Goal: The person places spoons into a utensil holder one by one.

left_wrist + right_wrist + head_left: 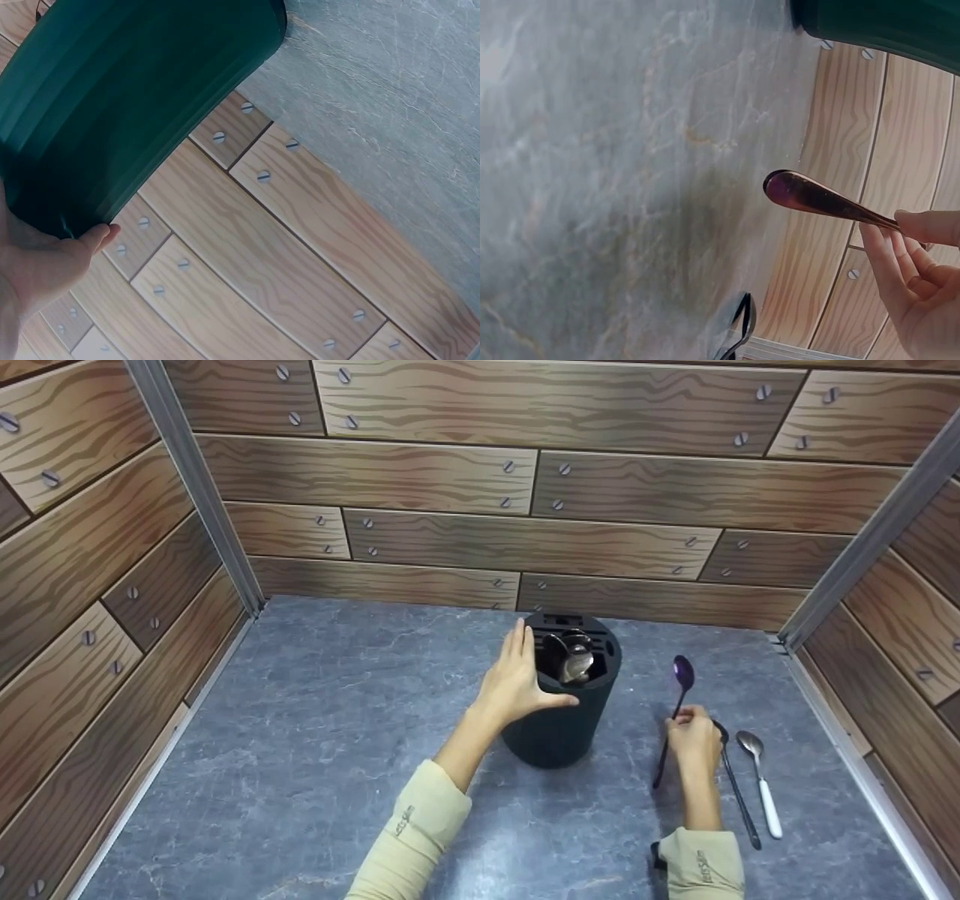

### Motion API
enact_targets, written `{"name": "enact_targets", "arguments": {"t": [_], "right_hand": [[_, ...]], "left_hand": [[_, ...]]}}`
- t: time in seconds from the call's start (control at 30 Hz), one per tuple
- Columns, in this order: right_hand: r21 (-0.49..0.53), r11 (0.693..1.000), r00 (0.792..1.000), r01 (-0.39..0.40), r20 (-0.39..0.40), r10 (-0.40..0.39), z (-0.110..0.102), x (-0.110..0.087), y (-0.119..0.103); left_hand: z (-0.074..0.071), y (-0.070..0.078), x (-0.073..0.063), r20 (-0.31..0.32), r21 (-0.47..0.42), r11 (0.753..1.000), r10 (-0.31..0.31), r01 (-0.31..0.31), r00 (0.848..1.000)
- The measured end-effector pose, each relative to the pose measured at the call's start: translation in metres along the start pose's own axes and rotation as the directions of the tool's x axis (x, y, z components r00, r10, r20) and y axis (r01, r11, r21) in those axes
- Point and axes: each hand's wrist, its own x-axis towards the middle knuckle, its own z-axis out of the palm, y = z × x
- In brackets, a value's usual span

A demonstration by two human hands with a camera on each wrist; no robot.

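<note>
A dark green cutlery holder (553,727) stands upright on the table, with several metal spoons (577,664) in its large top compartment. My left hand (514,682) rests against the holder's upper side, its fingers straight and thumb stretched along the front. In the left wrist view, that hand (52,262) touches the holder's (142,97) top end. To the right of the holder, my right hand (694,739) pinches a dark purple spoon (683,671) by its handle, bowl pointing away. The right wrist view shows the handle's wide end (802,191) sticking out past the fingers.
Right of my right hand lie a black utensil (739,791), its head partly hidden by that hand, and a spoon with a white handle (766,799). Wood-patterned walls (420,472) border the grey marbled table (300,750) at the back and both sides.
</note>
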Motion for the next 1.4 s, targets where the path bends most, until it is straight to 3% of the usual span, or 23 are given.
{"name": "enact_targets", "arguments": {"t": [0.3, 0.8, 1.4], "right_hand": [[0.022, 0.998, 0.996, 0.057, -0.075, -0.056, -0.005, -0.001, -0.008], [0.045, 0.995, 0.991, 0.085, -0.109, -0.080, -0.017, -0.002, -0.022], [0.122, 0.982, 0.965, 0.147, -0.235, -0.115, -0.044, -0.009, -0.064]], "left_hand": [[0.000, 0.001, 0.001, 0.009, 0.005, 1.000, -0.003, 0.003, 1.000], [0.000, 0.001, 0.000, -0.002, -0.004, 1.000, -0.012, 0.012, 1.000], [0.000, 0.000, 0.000, -0.008, 0.028, 0.999, 0.016, -0.016, 1.000]]}}
